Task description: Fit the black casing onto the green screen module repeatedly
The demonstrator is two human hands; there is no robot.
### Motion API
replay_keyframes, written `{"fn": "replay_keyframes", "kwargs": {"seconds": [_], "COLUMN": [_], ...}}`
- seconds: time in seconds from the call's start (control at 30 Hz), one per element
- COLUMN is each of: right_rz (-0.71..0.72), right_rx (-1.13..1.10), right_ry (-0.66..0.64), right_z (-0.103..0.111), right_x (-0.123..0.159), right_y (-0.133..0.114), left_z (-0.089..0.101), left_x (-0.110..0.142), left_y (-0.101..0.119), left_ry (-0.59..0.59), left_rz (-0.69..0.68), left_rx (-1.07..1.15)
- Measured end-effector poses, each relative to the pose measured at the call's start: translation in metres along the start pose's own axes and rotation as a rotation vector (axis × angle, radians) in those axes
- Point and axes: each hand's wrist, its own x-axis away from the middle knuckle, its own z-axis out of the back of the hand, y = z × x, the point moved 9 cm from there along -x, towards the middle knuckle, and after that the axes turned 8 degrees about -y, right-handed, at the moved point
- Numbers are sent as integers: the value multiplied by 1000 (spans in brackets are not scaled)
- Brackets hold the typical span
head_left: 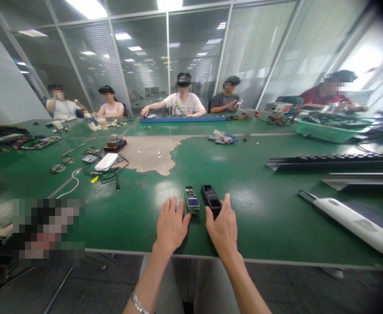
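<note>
My left hand (171,223) lies flat on the green table, fingers stretched out. Its thumb tip is at the lower left side of a small circuit board (191,205) with a little blue screen; whether it touches the board is hard to tell. To the right of the board rests a black plastic case (208,194) with rectangular openings in its face. My right hand (224,226) is round the near end of this case, thumb at its left side and fingers at its right. The hand hides part of the case's lower end.
Cables and a white box (106,162) lie to the left, near a torn brown sheet (148,152). On the right are metal channels (335,163), a white long-bodied tool (351,218) and a green basket (325,132). Several people sit across the table (243,235).
</note>
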Motion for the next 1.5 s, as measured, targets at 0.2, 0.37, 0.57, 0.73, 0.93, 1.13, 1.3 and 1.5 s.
{"fn": "replay_keyframes", "kwargs": {"seconds": [0.2,0.37,0.57,0.73,0.93,1.13,1.3,1.5], "right_rz": [-47,-83,5,31,38,89,93,66], "right_rx": [-43,-213,-245,-186,-108,-102,-69,5], "right_ry": [15,84,60,16,7,-26,-29,-53], "right_z": [3,20,26,9,3,-5,-15,-23], "right_x": [-2,-5,-8,-6,-7,-4,6,11], "right_y": [4,-4,-44,-62,-73,-81,-76,-69], "left_z": [-1,0,1,-1,-8,-12,-11,-8], "left_x": [-1,-2,-1,-1,-4,-4,-2,-2], "left_y": [0,0,1,1,-10,-16,-12,-11], "left_ry": [-10,-3,-10,-24,6,22,25,1], "left_rz": [1,1,1,-8,36,50,4,23], "left_rx": [-2,-11,-7,4,71,105,89,99]}}
